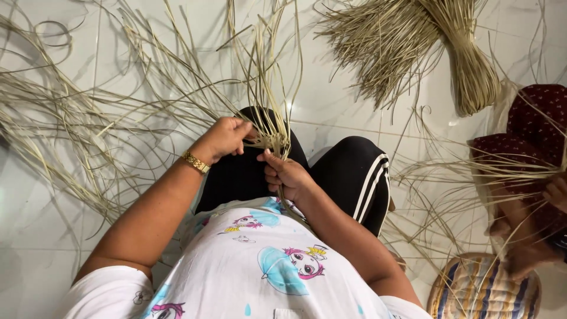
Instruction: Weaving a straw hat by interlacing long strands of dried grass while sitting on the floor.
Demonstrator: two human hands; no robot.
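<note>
Looking down, I see a knot of pale straw strands (274, 139) over the black-trousered knees, their loose ends fanning up and left across the white tile floor (47, 236). My left hand (227, 137) is closed around the strands at the knot; my right hand (283, 174) pinches them just below, fingers curled tight. A tied straw bundle (466, 65) lies near the floor's top right corner, well apart. Another person's hand (556, 192) shows at the right edge.
</note>
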